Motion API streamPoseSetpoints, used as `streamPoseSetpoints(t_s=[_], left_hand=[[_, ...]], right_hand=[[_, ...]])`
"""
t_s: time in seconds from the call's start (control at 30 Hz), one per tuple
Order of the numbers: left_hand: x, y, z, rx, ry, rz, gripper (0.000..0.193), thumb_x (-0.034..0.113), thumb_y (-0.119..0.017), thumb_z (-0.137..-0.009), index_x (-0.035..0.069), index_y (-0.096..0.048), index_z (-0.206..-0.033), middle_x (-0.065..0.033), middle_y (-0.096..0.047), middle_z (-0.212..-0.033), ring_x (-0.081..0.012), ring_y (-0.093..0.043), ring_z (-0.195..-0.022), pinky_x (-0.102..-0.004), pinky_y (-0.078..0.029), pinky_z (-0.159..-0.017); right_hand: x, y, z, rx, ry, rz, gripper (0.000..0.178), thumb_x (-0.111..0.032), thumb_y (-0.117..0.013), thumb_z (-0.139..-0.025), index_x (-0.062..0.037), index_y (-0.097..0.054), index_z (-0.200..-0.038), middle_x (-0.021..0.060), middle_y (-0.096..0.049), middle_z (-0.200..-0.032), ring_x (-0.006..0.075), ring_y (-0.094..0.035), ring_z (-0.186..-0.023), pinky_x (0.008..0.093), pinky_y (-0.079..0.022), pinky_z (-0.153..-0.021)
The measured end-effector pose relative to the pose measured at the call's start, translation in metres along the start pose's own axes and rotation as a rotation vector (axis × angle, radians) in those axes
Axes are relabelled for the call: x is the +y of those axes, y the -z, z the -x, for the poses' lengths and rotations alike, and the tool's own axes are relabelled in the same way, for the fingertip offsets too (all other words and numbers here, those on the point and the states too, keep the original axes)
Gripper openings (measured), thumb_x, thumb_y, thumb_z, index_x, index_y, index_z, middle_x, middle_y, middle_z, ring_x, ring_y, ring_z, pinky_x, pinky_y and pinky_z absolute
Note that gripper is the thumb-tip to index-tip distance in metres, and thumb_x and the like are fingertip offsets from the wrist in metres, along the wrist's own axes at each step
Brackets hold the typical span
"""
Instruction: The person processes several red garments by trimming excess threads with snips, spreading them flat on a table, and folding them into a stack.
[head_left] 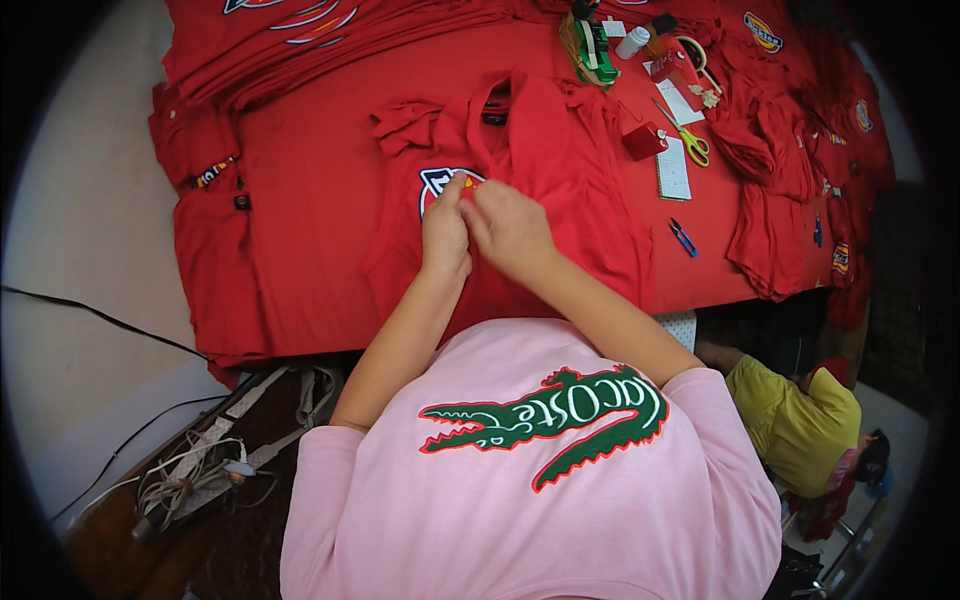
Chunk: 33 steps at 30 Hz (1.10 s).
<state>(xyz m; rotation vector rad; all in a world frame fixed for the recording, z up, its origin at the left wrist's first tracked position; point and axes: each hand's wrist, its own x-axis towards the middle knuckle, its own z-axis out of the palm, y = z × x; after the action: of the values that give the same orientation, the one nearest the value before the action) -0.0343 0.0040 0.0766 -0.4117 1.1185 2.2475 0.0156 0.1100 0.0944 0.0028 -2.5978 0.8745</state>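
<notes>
Red polo shirt (560,190), laid flat on the red-draped counter (310,250): chest badge (440,183) pinched between left hand (445,235) and right hand (510,230), fingertips pressed together; badge-positioning step judged in hand, a steady press-down called for next.

The red shirt (560,170) is soft matt knit cloth, creased where it folds; its chest badge (445,185) looks stitched, with a slight sheen. The bench (310,220) is draped in matt red cloth. The scissors (688,138) show smooth green plastic handles and dull metal blades
</notes>
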Motion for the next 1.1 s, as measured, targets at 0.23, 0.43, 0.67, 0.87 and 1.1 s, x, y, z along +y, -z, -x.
streamPoseSetpoints(t_s=[0.23,0.43,0.67,0.87,1.1], left_hand=[[-0.01,0.037,-0.015,-0.135,0.049,-0.054,0.023,0.023,-0.061,-0.101,0.004,-0.068,-0.09,0.0001,-0.062,-0.081,-0.0095,-0.057,-0.073,-0.0276,-0.046,-0.068],[-0.016,0.002,0.003,0.108,0.076,-0.074,0.023,0.025,-0.06,-0.101,0.005,-0.067,-0.092,-0.0031,-0.065,-0.084,-0.0121,-0.06,-0.074,-0.0292,-0.048,-0.07],[-0.024,-0.001,0.014,0.164,0.03,-0.149,0.031,0.029,-0.05,-0.107,0.005,-0.068,-0.1,-0.0038,-0.068,-0.097,-0.0126,-0.061,-0.091,-0.0311,-0.048,-0.082],[-0.023,0.018,0.009,-0.064,0.086,0.117,0.019,0.02,-0.06,-0.099,0.01,-0.062,-0.083,-0.0002,-0.062,-0.079,-0.0129,-0.058,-0.071,-0.0293,-0.047,-0.065],[-0.017,0.032,-0.006,0.035,0.04,-0.197,0.026,0.023,-0.057,-0.103,0.001,-0.07,-0.105,-0.003,-0.068,-0.089,-0.013,-0.064,-0.081,-0.0299,-0.051,-0.073]], right_hand=[[-0.028,0.003,0.022,-0.02,0.086,-0.017,0.025,-0.025,-0.063,-0.098,-0.0047,-0.058,-0.084,0.0176,-0.062,-0.078,0.0391,-0.062,-0.067,0.0489,-0.049,-0.057],[0.0,-0.006,0.014,-0.049,-0.015,0.199,0.036,-0.033,-0.058,-0.101,-0.0051,-0.062,-0.078,0.0165,-0.063,-0.069,0.035,-0.065,-0.063,0.0454,-0.049,-0.054],[0.009,-0.011,0.0,-0.044,-0.098,0.244,0.037,-0.033,-0.058,-0.101,-0.0057,-0.064,-0.077,0.0155,-0.064,-0.07,0.0348,-0.065,-0.062,0.0451,-0.05,-0.053],[-0.018,-0.008,0.021,-0.046,0.077,0.245,0.031,-0.031,-0.062,-0.098,-0.007,-0.059,-0.079,0.0146,-0.062,-0.067,0.0318,-0.065,-0.06,0.044,-0.049,-0.049],[-0.035,0.004,0.024,-0.038,0.224,0.122,0.034,-0.028,-0.059,-0.101,-0.0064,-0.059,-0.074,0.0136,-0.062,-0.066,0.0324,-0.063,-0.056,0.0424,-0.048,-0.049]])
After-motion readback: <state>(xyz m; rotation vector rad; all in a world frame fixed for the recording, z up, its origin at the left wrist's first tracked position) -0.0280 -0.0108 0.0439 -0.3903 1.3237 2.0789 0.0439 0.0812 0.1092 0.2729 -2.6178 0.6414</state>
